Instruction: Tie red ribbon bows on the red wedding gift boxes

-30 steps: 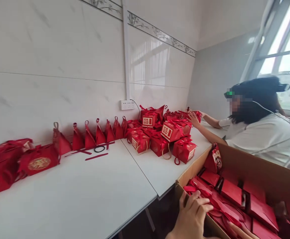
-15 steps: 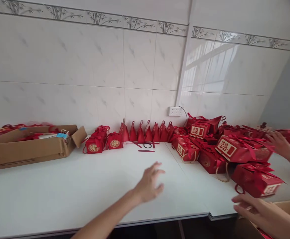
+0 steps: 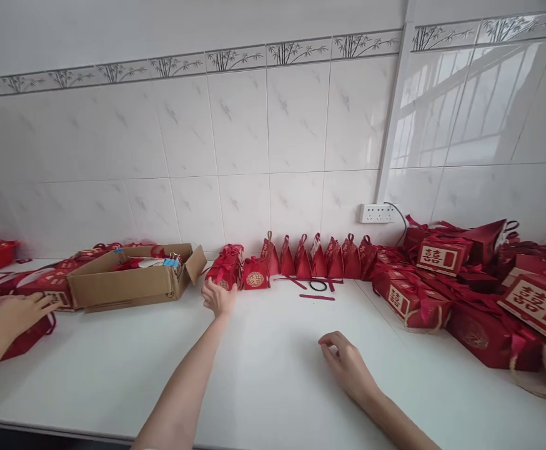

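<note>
My left hand [image 3: 219, 299] is at the front of a small red gift box [image 3: 226, 265] with a ribbon, its fingers curled against the box's lower front. Just right of it stands another small red box [image 3: 256, 274] with a round gold emblem. My right hand [image 3: 345, 359] hovers over the white table [image 3: 273, 375], fingers bent together; whether anything is between them is hidden. Beyond it lie red ribbon strips [image 3: 317, 297] and a black ring [image 3: 318, 285].
A row of red pointed bags [image 3: 303, 259] stands along the wall. Red boxes are piled at the right [image 3: 493, 331]. At the left are an open cardboard box [image 3: 127, 287], more red boxes, and another person's hand [image 3: 15, 319].
The view has turned left. My left hand has moved from over the table to the small red box. My right hand has come from the right edge to above the table, its fingers more closed.
</note>
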The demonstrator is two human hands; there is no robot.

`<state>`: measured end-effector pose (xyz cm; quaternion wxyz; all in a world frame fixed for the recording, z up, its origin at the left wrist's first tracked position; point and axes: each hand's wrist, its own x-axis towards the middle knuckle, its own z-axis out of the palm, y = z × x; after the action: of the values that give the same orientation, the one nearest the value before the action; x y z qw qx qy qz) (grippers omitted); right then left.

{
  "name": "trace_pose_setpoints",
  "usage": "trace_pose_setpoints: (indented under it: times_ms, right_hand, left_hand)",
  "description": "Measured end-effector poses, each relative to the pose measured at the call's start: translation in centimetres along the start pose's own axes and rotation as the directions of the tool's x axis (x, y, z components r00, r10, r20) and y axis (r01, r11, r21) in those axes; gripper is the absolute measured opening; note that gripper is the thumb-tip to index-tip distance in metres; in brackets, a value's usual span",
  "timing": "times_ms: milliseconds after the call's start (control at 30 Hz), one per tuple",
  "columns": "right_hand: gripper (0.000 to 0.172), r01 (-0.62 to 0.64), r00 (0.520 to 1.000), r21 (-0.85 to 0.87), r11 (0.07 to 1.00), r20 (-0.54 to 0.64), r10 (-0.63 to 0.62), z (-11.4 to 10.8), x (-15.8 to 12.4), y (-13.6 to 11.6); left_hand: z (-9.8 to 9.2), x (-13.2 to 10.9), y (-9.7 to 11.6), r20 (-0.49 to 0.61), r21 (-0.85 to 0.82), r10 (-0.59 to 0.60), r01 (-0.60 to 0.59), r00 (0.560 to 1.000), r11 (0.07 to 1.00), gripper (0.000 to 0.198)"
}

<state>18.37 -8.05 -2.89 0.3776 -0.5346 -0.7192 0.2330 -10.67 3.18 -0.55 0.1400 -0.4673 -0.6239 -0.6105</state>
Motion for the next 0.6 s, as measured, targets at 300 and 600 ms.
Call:
trace_pose_setpoints:
  times_ms: [300, 600]
  right_hand:
    - [0.024, -0.119, 0.990, 0.062, 0.991, -0.069, 0.123, 0.9, 0.7, 1.7]
    - [0.022, -0.239, 0.970, 0.112, 0.964, -0.015, 0.242, -0.1, 1.1, 0.5]
  left_hand:
    - [3.2, 2.2, -4.3, -0.183, 0.028, -0.124, 0.131, 0.975, 0.991, 0.051]
    - [3.7, 2.2, -5.5, -0.003, 0.150, -0.123, 0.122, 0.992, 0.981, 0.048]
